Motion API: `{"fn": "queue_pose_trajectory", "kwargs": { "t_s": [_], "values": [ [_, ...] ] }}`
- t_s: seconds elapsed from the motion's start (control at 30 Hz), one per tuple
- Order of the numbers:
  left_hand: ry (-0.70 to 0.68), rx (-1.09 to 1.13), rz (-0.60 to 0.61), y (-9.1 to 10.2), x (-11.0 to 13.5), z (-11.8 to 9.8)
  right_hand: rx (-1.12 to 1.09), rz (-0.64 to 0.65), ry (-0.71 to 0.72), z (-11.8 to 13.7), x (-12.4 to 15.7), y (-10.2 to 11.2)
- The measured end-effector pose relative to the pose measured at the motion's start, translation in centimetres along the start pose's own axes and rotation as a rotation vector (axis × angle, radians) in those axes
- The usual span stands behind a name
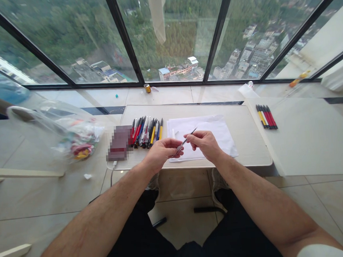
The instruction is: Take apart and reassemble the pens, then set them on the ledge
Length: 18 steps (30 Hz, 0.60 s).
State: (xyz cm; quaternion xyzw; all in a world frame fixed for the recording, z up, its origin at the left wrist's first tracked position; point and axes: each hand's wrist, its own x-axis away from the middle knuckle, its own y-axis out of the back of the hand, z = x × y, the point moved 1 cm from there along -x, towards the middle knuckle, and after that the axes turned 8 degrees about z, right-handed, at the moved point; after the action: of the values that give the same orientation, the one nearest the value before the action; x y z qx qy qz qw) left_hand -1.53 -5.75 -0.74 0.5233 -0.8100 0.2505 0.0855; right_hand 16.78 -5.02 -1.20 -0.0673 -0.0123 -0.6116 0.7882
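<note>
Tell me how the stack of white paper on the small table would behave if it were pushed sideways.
The white paper looks like thin loose sheets, so it would probably slide easily on the smooth table and fan apart. Lifted by one edge it would likely flop. Its near edge lies close to the table's rim, so a push that way might send sheets off.

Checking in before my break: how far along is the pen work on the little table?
Looks done: four pens lie lined up to the right. In hand: left hand and right hand hold one thin pen over the white paper. Left: a bigger row of pens waits beside the paper.
</note>
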Motion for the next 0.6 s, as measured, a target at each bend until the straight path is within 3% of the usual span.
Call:
{"fn": "queue_pose_trajectory", "kwargs": {
  "t_s": [0.17,0.23,0.33,0.43,0.6],
  "values": [
    [-0.013,0.029,-0.066,0.2,0.2,-0.3,-0.077,0.042,0.001,-0.2,-1.6,1.0],
    [-0.017,0.032,-0.097,0.3,0.4,-0.4,0.092,-0.055,0.031,-0.5,-2.7,1.5],
    [-0.006,0.023,-0.113,0.5,0.7,-0.4,0.561,-0.189,0.111,-1.1,-4.2,1.7],
    [0.025,0.019,-0.109,0.5,0.8,-0.2,0.866,-0.153,0.153,-1.7,-5.2,1.1],
    [0.050,0.005,-0.114,0.4,0.8,0.2,0.996,-0.055,0.123,-2.3,-6.0,-0.2]
  ]
}}
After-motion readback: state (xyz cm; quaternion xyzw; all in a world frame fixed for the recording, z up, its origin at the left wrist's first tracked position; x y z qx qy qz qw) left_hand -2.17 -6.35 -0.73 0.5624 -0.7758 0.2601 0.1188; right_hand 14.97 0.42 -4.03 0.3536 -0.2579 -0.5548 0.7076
